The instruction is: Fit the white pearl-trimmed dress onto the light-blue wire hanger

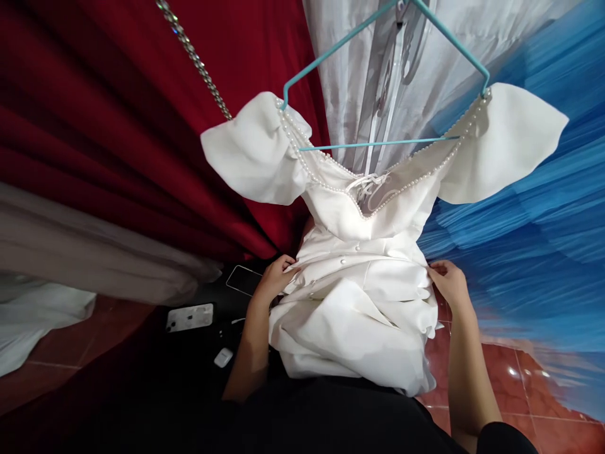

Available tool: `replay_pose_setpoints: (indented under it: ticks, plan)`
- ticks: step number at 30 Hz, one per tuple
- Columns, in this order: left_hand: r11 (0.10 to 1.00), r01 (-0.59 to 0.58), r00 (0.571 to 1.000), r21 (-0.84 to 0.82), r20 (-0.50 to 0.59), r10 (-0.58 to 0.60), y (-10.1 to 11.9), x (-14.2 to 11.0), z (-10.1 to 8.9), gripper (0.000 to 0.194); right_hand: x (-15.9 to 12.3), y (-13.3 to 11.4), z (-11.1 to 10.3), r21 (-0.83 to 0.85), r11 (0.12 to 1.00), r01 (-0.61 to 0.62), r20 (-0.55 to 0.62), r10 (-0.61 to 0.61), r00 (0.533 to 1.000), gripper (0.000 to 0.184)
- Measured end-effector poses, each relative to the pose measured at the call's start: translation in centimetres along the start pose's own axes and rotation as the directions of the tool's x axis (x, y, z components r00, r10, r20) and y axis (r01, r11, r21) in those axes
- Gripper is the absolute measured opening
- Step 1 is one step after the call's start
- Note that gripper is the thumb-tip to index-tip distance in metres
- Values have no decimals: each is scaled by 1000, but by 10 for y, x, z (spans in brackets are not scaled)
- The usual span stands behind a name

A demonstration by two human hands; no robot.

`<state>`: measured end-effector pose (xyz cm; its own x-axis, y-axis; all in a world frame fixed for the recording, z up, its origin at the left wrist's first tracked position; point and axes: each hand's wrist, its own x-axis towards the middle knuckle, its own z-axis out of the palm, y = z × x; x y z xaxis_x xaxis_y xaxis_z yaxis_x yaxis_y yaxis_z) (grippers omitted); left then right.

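Observation:
A white dress [378,221] with pearl trim along its neckline hangs from a teal hanger [340,47]. Its short flared sleeves spread to both sides, and small buttons run down the front. At the left side of the waist, my left hand [276,277] pinches the fabric. My right hand [447,280] grips the opposite side edge between thumb and fingers. Between my hands the skirt bunches in loose folds and drops toward my lap. Part of each hand's fingertips is hidden by the cloth.
Dark red curtains [118,126] hang at the left, with a beaded strand [193,57] in front. Blue pleated tulle [529,252] fills the right side. A phone [190,317], a small white case [223,357] and another phone-shaped outline [243,280] lie on a black surface. Red tiles [505,378] cover the floor.

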<state>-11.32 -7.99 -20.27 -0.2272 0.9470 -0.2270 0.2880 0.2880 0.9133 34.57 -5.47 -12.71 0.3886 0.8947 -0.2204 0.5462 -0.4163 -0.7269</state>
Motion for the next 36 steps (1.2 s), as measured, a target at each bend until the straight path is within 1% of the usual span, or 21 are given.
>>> replay_pose_setpoints:
  ticks: [4,6,7,8,10,11,12,13,15,16,19,21,23,25,27,29,30,32,34,35,36]
  plan:
    - [983,-180,959,45,-216,185,44,3,-14,32,-8,-70,-4,93,961,259,-131,-246,960,22]
    - [945,-322,880,56,-350,321,80,3,-14,21,-15,-118,0,236,813,532,-148,-511,847,20]
    - [902,-426,800,71,-436,412,101,2,-11,16,-17,-143,4,273,727,630,-129,-621,773,20]
    - [786,-608,627,112,-539,562,122,1,-7,14,-18,-166,12,284,634,720,-98,-728,679,23]
    - [649,-737,439,189,-597,672,164,2,1,11,-14,-205,31,280,491,825,-18,-856,516,38]
    - [541,-800,301,260,-606,736,184,4,5,9,-9,-219,42,264,440,858,-9,-889,459,41]
    - [456,-835,201,309,-599,775,201,8,8,11,-5,-230,53,248,402,882,-30,-906,422,40]
    - [405,-849,157,341,-569,807,216,14,9,18,-1,-236,63,232,388,892,-87,-905,416,34]
    - [390,-846,163,363,-520,838,238,28,9,42,4,-241,76,211,401,892,-227,-867,443,23]
    - [405,-846,199,348,-498,844,245,35,8,49,4,-240,79,205,410,889,-291,-842,455,21]
    - [494,-848,374,189,-447,813,255,50,4,33,-4,-231,77,185,406,895,-380,-810,447,19]
    - [541,-835,446,100,-452,772,258,53,0,23,-10,-227,71,170,403,899,-377,-817,438,18]
    - [534,-838,410,116,-512,755,261,55,-8,34,-12,-227,66,164,411,897,-365,-819,443,18]
    - [491,-854,314,169,-585,748,262,58,-22,38,-12,-228,63,170,416,894,-344,-825,449,19]
    - [467,-868,259,171,-646,718,257,64,-37,35,-12,-231,64,177,415,892,-331,-829,452,19]
    - [478,-868,245,132,-724,645,244,69,-48,29,-13,-233,67,178,419,890,-332,-826,455,20]
    - [502,-859,261,103,-755,601,236,71,-49,25,-14,-234,68,180,420,890,-338,-823,456,19]
    - [574,-819,355,16,-772,528,217,70,-44,18,-16,-234,70,191,415,890,-346,-820,457,18]
    - [668,-737,550,-103,-666,504,203,63,-30,14,-19,-234,70,204,410,889,-348,-819,457,15]
    - [708,-688,652,-156,-560,511,199,59,-21,15,-20,-234,69,208,410,888,-349,-817,459,14]
    - [730,-652,727,-203,-441,526,198,54,-11,20,-20,-234,68,211,415,885,-348,-814,464,14]
